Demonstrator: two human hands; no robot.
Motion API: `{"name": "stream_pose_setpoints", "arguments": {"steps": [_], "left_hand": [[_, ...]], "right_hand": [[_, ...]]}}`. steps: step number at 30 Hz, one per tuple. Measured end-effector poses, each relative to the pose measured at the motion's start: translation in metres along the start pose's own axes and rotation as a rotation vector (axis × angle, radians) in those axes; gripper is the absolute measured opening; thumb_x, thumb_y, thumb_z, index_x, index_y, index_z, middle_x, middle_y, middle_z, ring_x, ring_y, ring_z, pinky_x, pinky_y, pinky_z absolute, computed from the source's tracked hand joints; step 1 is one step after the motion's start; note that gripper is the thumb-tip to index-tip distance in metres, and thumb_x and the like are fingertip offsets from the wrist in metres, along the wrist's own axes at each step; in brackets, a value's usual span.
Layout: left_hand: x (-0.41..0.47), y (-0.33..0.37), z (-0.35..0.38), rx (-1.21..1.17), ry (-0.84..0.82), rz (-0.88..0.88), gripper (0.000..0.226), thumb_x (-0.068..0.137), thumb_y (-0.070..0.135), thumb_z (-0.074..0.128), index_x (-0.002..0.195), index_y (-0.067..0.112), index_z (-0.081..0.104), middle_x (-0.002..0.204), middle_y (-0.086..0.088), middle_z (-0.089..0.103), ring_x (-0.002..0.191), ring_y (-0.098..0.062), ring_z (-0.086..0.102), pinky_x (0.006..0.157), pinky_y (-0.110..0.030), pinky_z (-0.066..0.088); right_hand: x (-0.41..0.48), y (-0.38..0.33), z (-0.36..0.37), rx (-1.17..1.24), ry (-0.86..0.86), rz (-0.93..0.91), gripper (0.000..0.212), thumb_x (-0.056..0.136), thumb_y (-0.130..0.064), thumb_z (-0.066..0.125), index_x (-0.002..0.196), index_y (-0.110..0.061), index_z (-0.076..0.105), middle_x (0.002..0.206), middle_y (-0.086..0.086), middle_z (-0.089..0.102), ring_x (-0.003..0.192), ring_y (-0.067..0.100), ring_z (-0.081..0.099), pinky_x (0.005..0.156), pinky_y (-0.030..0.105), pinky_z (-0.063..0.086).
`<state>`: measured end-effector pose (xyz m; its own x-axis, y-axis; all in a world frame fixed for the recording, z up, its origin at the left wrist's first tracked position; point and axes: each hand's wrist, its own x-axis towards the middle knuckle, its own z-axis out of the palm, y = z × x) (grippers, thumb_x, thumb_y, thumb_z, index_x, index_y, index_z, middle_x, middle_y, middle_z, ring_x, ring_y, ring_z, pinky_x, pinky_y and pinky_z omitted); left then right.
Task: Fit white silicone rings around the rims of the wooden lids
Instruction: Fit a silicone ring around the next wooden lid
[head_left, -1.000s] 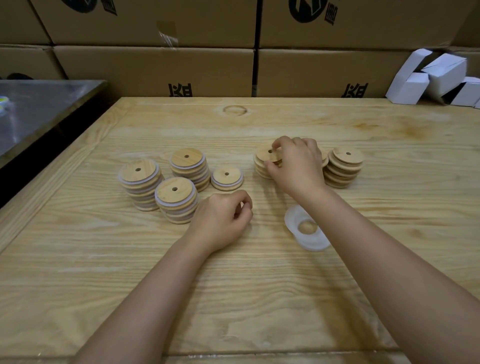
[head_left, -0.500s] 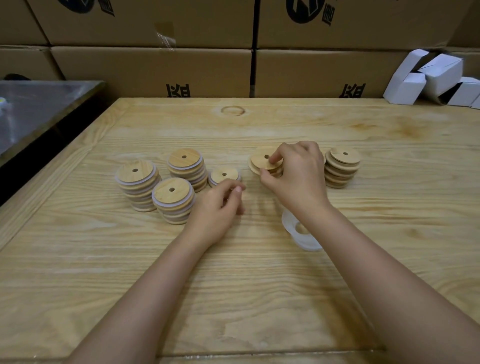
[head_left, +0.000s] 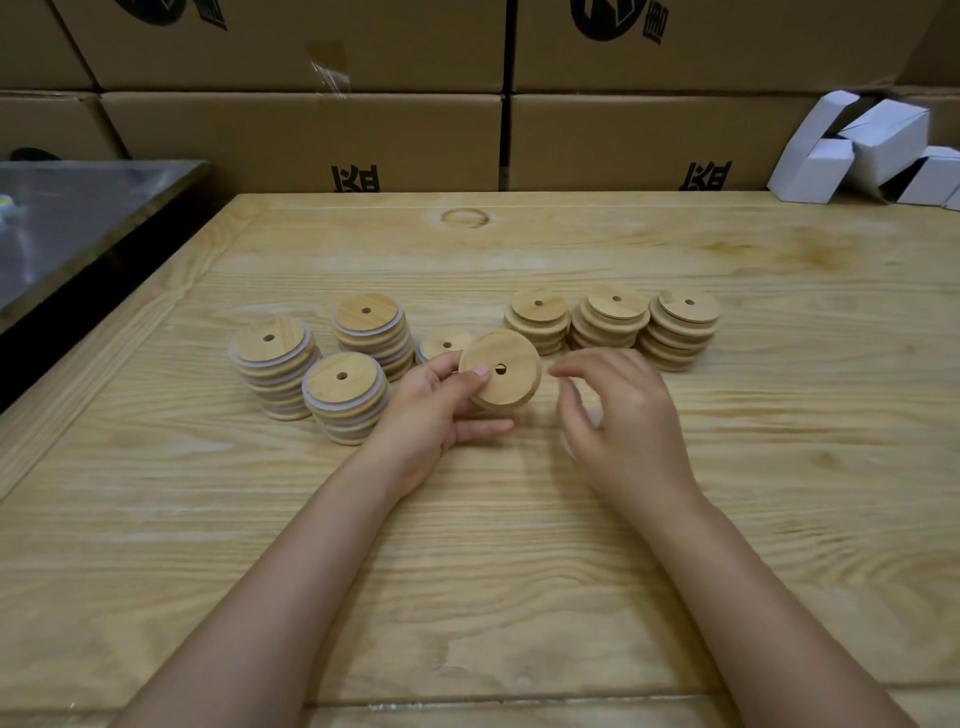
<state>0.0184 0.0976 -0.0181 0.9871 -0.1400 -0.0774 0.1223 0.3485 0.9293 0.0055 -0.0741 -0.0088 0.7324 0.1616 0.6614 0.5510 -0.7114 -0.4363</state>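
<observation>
Stacks of ringed lids (head_left: 275, 364) stood at ten o'clock on the bench (head_left: 519, 571), three bare stacks (head_left: 608, 322) waited at one o'clock, and the left hand (head_left: 436, 410) gripped one bare lid (head_left: 501, 371) mid-bench in its fingers, beside the right hand (head_left: 623, 415) with fingers relaxed, apparently empty.

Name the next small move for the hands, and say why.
Probably the right hand brings a white ring to the lid and hooks it over the rim. The left hand holds that lid up, rim bare; whether the right already holds a ring is blurred.
</observation>
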Motion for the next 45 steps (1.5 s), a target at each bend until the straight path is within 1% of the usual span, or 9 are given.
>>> {"name": "stream_pose_setpoints", "arguments": {"steps": [4, 7, 10, 20, 27, 33, 36, 39, 45], "left_hand": [[0.0, -0.003, 0.004, 0.089, 0.01, 0.002, 0.015, 0.094, 0.004, 0.048, 0.106, 0.001, 0.057, 0.09, -0.011, 0.064, 0.078, -0.018, 0.066, 0.061, -0.031, 0.059], [0.001, -0.005, 0.005, 0.136, -0.001, 0.005, 0.015, 0.093, 0.002, 0.049, 0.106, 0.001, 0.056, 0.086, -0.009, 0.064, 0.074, -0.016, 0.066, 0.063, -0.03, 0.059], [0.002, -0.005, 0.003, 0.161, -0.006, -0.013, 0.016, 0.092, 0.001, 0.05, 0.107, 0.002, 0.055, 0.086, -0.01, 0.065, 0.072, -0.017, 0.067, 0.063, -0.029, 0.059], [0.003, -0.007, 0.002, 0.242, -0.022, -0.012, 0.013, 0.093, 0.001, 0.05, 0.101, 0.009, 0.058, 0.082, -0.004, 0.066, 0.069, -0.015, 0.067, 0.067, -0.029, 0.059], [0.002, -0.007, 0.002, 0.244, -0.032, -0.004, 0.014, 0.093, 0.001, 0.05, 0.102, 0.008, 0.057, 0.087, -0.008, 0.064, 0.072, -0.017, 0.066, 0.067, -0.029, 0.059], [-0.002, -0.006, 0.002, 0.24, -0.077, 0.067, 0.029, 0.092, -0.004, 0.05, 0.113, 0.015, 0.054, 0.087, -0.009, 0.066, 0.078, -0.019, 0.066, 0.069, -0.033, 0.059], [-0.003, -0.006, 0.002, 0.225, -0.087, 0.118, 0.03, 0.091, -0.006, 0.049, 0.11, 0.018, 0.048, 0.085, -0.014, 0.065, 0.078, -0.021, 0.066, 0.071, -0.036, 0.059], [-0.005, -0.005, 0.002, 0.214, -0.102, 0.147, 0.029, 0.091, -0.005, 0.05, 0.108, 0.018, 0.047, 0.083, -0.012, 0.066, 0.077, -0.019, 0.067, 0.071, -0.036, 0.059], [-0.007, -0.005, 0.004, 0.243, -0.118, 0.179, 0.021, 0.09, -0.005, 0.052, 0.102, 0.012, 0.053, 0.084, -0.008, 0.068, 0.079, -0.017, 0.067, 0.069, -0.035, 0.059]], "right_hand": [[0.002, 0.021, -0.014, 0.04, -0.271, 0.121, 0.036, 0.079, 0.008, 0.049, 0.096, -0.014, 0.072, 0.1, -0.005, 0.066, 0.102, 0.017, 0.055, 0.086, 0.021, 0.035], [0.002, 0.032, -0.017, -0.003, -0.511, 0.124, 0.045, 0.078, 0.006, 0.045, 0.107, -0.02, 0.069, 0.111, -0.009, 0.062, 0.111, 0.011, 0.048, 0.094, 0.022, 0.034], [0.002, 0.036, -0.017, -0.069, -0.586, 0.119, 0.043, 0.079, 0.001, 0.047, 0.111, -0.021, 0.066, 0.114, -0.01, 0.061, 0.109, 0.012, 0.05, 0.095, 0.029, 0.038], [0.004, 0.04, -0.03, -0.245, -0.603, 0.05, 0.03, 0.089, -0.011, 0.052, 0.113, -0.021, 0.067, 0.11, -0.006, 0.066, 0.102, 0.016, 0.059, 0.085, 0.032, 0.045], [0.006, 0.038, -0.034, -0.2, -0.454, 0.081, 0.027, 0.09, -0.01, 0.054, 0.113, -0.016, 0.067, 0.109, -0.002, 0.069, 0.103, 0.021, 0.061, 0.082, 0.039, 0.048], [0.006, 0.033, -0.037, -0.065, -0.235, -0.014, 0.018, 0.081, 0.003, 0.066, 0.097, -0.006, 0.072, 0.091, 0.003, 0.073, 0.084, 0.022, 0.069, 0.072, 0.037, 0.054], [0.007, 0.03, -0.038, -0.004, -0.145, -0.008, 0.015, 0.08, 0.001, 0.069, 0.092, -0.008, 0.073, 0.083, -0.005, 0.071, 0.076, 0.011, 0.066, 0.069, 0.02, 0.049], [0.007, 0.025, -0.037, 0.132, -0.084, 0.075, 0.012, 0.079, -0.005, 0.072, 0.088, -0.014, 0.073, 0.077, -0.021, 0.065, 0.081, -0.001, 0.062, 0.07, 0.005, 0.042], [0.005, 0.015, -0.027, 0.448, -0.202, 0.257, 0.014, 0.077, -0.014, 0.074, 0.075, -0.027, 0.07, 0.079, -0.018, 0.07, 0.081, 0.001, 0.065, 0.076, 0.014, 0.048]]}}
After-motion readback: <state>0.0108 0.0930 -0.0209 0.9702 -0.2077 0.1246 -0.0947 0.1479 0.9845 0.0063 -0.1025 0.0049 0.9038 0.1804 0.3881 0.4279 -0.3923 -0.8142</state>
